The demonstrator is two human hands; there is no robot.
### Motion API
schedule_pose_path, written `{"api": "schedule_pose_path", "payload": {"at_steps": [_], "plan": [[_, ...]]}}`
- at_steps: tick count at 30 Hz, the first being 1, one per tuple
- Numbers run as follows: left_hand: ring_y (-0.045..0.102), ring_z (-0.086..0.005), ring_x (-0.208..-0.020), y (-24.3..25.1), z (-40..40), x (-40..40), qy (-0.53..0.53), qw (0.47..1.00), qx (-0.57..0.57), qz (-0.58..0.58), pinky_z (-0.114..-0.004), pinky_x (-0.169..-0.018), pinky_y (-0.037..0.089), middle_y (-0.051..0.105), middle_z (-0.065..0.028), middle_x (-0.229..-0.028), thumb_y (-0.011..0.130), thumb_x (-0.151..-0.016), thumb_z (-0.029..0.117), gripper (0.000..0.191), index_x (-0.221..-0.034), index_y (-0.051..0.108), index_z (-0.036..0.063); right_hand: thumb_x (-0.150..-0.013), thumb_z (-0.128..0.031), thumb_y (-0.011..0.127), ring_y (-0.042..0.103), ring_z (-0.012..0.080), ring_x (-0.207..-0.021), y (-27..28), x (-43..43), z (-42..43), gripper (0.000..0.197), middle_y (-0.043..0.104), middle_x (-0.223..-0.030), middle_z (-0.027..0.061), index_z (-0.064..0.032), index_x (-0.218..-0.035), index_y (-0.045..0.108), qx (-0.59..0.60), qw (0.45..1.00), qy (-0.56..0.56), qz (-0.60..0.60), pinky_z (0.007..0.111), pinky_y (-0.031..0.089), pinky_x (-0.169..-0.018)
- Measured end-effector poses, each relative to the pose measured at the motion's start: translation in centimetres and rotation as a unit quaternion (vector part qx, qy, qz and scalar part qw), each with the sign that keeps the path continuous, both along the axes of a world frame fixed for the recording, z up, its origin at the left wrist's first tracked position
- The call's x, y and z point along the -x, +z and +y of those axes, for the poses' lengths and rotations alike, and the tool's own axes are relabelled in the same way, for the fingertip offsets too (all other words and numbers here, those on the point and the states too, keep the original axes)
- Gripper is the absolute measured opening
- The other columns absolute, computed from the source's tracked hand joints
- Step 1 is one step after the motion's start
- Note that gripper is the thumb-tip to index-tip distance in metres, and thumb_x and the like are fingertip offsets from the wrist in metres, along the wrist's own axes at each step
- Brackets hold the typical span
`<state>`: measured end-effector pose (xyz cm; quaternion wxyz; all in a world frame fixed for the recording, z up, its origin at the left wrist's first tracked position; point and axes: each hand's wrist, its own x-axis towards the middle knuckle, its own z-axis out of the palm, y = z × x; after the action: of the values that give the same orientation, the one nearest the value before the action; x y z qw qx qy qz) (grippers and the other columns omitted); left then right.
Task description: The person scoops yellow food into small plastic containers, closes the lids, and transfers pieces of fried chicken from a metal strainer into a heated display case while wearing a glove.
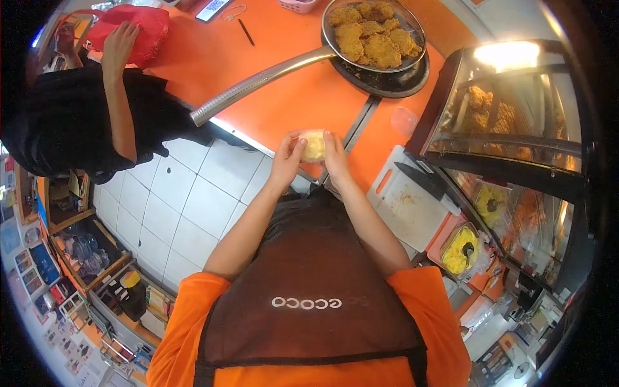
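Between my left hand (287,154) and my right hand (337,157) is a small clear plastic tub (314,146) with pale yellow food in it. Fingers of both hands grip its sides, thumbs near the top. The tub is held over the front edge of the orange counter (271,101), close to a metal joint strip (360,121). A small round clear plastic piece (404,121), perhaps a lid or cup, lies to the right of my hands. Beyond them rests a long-handled mesh strainer (263,82) heaped with breaded fried pieces (375,36).
At right are a white cutting board (408,203) with a dark-bladed knife (420,179), a tray of yellow food (459,249), and a lit glass display case (512,111). A dark round stand (387,87) is under the strainer. At left, another person (92,111) handles a red bag (145,36).
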<state>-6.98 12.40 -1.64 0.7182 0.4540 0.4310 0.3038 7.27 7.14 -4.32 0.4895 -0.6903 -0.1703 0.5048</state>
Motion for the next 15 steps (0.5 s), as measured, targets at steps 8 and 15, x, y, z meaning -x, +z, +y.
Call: {"api": "schedule_pose_path", "payload": {"at_steps": [8,15], "plan": [[0.067,-0.0217,-0.118,1.5,0.1,-0.1,-0.08,0.996,-0.006,-0.047,-0.037,-0.103,0.054,0.068,-0.0182,-0.13,0.067,-0.104,0.017,0.061,-0.155,0.037,0.0028,-0.112,-0.05,0.04,0.068,0.0234,-0.09,0.7,0.0,0.7,0.059,0.07,-0.098,0.0138,0.002,-0.11,0.067,-0.034,0.996,-0.024,-0.084,0.038,0.054,-0.081],[0.067,-0.0227,-0.118,0.9,0.5,0.5,-0.066,0.992,0.087,-0.069,-0.036,-0.103,0.053,0.069,-0.0179,-0.129,0.072,-0.1,0.014,0.069,-0.156,0.034,0.0024,-0.112,-0.055,0.033,0.067,0.0189,-0.081,0.5,-0.9,0.5,0.064,0.066,-0.086,0.0115,-0.0007,-0.118,0.066,-0.024,0.997,-0.011,-0.071,0.035,0.053,-0.067]]}}
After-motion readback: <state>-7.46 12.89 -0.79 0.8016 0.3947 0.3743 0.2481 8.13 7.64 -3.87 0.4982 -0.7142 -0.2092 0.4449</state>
